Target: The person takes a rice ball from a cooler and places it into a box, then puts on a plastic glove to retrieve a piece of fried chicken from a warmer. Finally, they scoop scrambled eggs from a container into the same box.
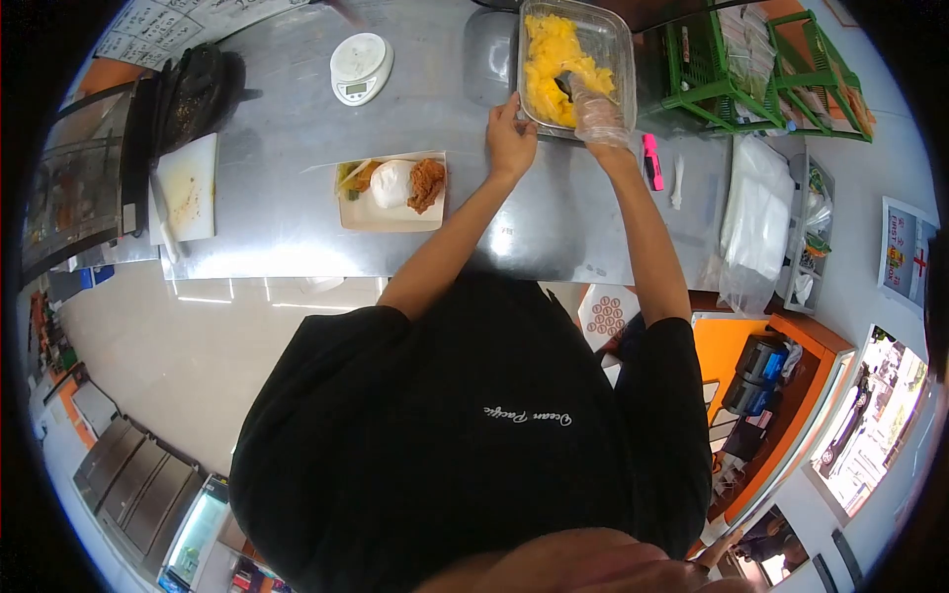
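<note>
A clear rectangular container (627,74) at the top of the head view has yellow food (556,61), like scrambled egg, in it. My left hand (511,141) is bare, its fingers closed about the container's near left corner. A clear plastic glove covers my right hand (599,117), which reaches over the near right side of the container. From its fingers a black utensil (563,83), probably a spoon, dips into the yellow food; its far end is hidden. Left of my hands, an open paper box (390,218) holds white rice (391,184), fried chicken (426,185) and vegetable pieces (352,179).
A white kitchen scale (361,68) stands at the back of the steel table (287,128). A knife (163,215) lies on a cutting board (192,188) at left. On the right are a pink marker (652,162), plastic bags (759,208) and green baskets (732,89).
</note>
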A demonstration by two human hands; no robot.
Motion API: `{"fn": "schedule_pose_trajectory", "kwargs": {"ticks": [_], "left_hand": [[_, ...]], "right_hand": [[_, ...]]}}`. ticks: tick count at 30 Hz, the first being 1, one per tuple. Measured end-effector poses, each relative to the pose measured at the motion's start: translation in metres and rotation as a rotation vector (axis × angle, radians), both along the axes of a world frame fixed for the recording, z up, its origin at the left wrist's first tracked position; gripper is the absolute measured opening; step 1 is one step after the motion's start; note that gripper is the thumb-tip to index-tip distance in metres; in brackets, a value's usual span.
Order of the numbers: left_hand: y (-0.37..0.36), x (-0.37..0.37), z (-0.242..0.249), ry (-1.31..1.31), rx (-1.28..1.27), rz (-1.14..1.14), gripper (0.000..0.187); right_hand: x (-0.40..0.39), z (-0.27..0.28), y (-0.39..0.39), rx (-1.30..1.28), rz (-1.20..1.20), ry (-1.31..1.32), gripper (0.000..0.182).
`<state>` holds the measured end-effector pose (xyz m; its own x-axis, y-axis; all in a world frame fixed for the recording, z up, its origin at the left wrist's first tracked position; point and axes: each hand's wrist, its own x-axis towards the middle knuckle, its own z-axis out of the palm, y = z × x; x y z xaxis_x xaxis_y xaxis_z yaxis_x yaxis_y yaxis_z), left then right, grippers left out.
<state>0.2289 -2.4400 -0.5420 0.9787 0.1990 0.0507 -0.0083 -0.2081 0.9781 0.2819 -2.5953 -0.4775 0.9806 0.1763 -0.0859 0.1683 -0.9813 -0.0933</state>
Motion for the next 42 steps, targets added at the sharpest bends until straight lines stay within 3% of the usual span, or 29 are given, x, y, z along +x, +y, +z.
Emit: {"fn": "schedule_pose_trajectory", "kwargs": {"ticks": [4,11,16,19,22,25,28,32,35,42], "left_hand": [[-0.001,-0.002,0.000,0.000,-0.077,0.017,0.058],[-0.002,0.004,-0.009,0.014,-0.114,-0.003,0.060],[-0.004,0.004,-0.012,0.012,-0.146,0.038,0.060],[-0.004,0.004,-0.014,0.018,-0.162,0.030,0.061],[-0.003,0.002,-0.016,0.031,-0.170,0.027,0.061],[-0.004,0.004,-0.011,0.021,-0.165,0.026,0.061],[-0.001,0.002,-0.006,0.018,-0.089,0.004,0.061],[0.002,-0.004,0.010,0.055,0.098,-0.023,0.062],[0.000,-0.010,0.024,-0.183,0.477,-0.028,0.062],[-0.007,-0.013,0.029,-0.243,0.681,-0.141,0.060]], "right_hand": [[0.011,0.014,0.006,-0.045,0.134,0.194,0.047],[0.018,-0.008,-0.004,0.346,-0.006,0.330,0.068],[0.018,-0.009,-0.013,0.343,0.143,0.348,0.055],[0.024,-0.014,-0.022,0.297,0.395,0.245,0.042],[0.031,-0.017,-0.028,0.494,0.326,0.365,0.040],[0.042,-0.047,-0.050,0.887,0.335,0.516,0.041],[0.022,-0.015,-0.044,1.144,-0.087,0.750,0.040],[0.020,-0.026,-0.043,1.317,-0.233,0.762,0.043],[0.014,-0.029,-0.044,1.378,-0.262,0.714,0.042],[0.003,-0.028,-0.047,1.598,-0.403,0.614,0.037]]}}
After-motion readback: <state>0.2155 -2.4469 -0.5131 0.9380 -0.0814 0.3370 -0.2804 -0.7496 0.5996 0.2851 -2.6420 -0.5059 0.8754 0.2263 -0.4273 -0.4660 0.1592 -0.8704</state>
